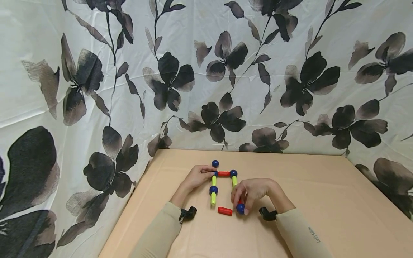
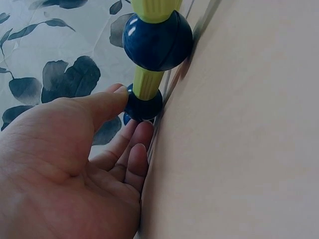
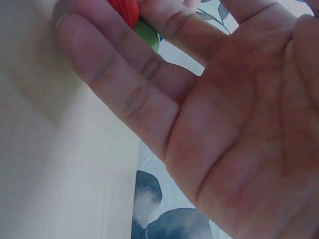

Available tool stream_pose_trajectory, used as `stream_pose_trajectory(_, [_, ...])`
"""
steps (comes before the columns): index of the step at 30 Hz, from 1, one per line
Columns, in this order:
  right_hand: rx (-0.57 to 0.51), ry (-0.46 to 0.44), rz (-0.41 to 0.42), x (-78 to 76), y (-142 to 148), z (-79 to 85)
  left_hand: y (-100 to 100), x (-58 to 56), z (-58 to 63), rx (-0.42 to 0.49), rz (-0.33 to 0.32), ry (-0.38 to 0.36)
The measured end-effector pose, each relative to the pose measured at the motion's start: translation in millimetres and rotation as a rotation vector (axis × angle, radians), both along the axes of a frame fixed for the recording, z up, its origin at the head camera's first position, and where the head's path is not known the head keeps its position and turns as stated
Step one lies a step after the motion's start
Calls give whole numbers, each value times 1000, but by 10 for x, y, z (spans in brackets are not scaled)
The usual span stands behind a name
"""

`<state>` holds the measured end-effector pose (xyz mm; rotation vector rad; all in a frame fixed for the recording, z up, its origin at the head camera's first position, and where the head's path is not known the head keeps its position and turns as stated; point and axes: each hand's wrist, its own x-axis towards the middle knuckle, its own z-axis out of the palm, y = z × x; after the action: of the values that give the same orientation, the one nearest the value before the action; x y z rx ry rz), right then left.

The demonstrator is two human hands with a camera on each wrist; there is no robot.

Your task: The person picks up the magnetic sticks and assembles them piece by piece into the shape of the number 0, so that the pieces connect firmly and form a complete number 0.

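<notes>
A frame of magnetic-style rods and balls lies on the table. My left hand (image 1: 196, 176) pinches the blue ball (image 2: 144, 105) at the frame's far left corner, thumb against it. From this corner run a red rod (image 1: 224, 174) to another blue ball (image 1: 233, 173), and a yellow-green rod (image 1: 214, 180) to a nearer blue ball (image 1: 213, 190) with a second yellow-green rod (image 1: 213, 199). At the frame's right side, my right hand (image 1: 256, 190) grips a red rod (image 3: 125, 11) with a blue ball (image 1: 240, 209) at its near end. Its fingers partly hide the right-hand yellow-green rod (image 1: 234, 181).
One loose red rod (image 1: 224, 211) lies between the hands, nearer the body. A single blue ball (image 1: 215, 163) sits just beyond the frame's left corner. The tan tabletop (image 1: 322, 200) meets a floral cloth (image 1: 258, 71) behind and at the sides.
</notes>
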<state>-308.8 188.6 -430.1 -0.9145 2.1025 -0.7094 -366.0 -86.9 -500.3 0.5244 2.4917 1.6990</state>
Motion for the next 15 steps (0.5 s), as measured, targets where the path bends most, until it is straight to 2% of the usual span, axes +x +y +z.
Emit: stream_pose_trajectory(15, [34,66,-7,55,-57,45,6,5,10,-1,2,9])
